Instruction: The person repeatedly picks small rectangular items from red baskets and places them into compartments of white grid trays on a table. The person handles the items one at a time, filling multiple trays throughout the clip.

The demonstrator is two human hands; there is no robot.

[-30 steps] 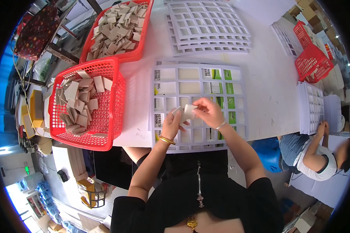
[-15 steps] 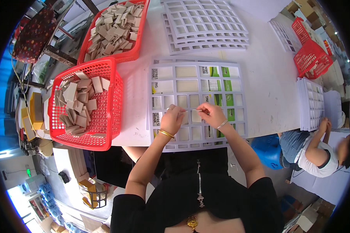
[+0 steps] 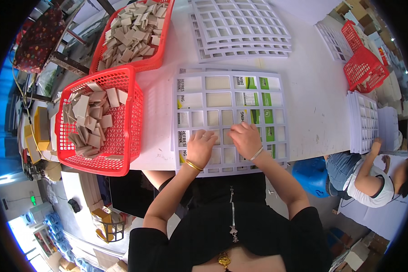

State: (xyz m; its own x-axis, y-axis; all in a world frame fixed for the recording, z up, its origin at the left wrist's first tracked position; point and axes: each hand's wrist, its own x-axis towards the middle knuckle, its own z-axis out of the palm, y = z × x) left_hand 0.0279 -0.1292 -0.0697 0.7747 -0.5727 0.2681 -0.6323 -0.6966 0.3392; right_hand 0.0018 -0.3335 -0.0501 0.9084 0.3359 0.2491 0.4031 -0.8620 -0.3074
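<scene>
A white grid board (image 3: 198, 81) with rectangular windows lies before me at the table's front edge. Some windows show green and white printed card; others are filled with plain beige tiles (image 3: 217, 83). Both hands rest over its middle rows with bent fingers. My left hand (image 3: 201, 146) has its fingers curled together, tips at a window left of centre. My right hand (image 3: 246, 140) is closed too, fingertips at the window beside it. Whatever lies under the fingertips of either hand is hidden.
Two red plastic baskets, one near (image 3: 130, 122) and one far (image 3: 161, 56), hold many loose beige tiles at the left. Several white grid boards (image 3: 240, 27) are stacked at the back. On the right, a person (image 3: 371, 181) sits by another board stack (image 3: 363, 120) and a red basket (image 3: 365, 68).
The pale tile pinched in my right hand no longer shows; that hand has turned down onto the board. My left hand has shifted slightly lower.
</scene>
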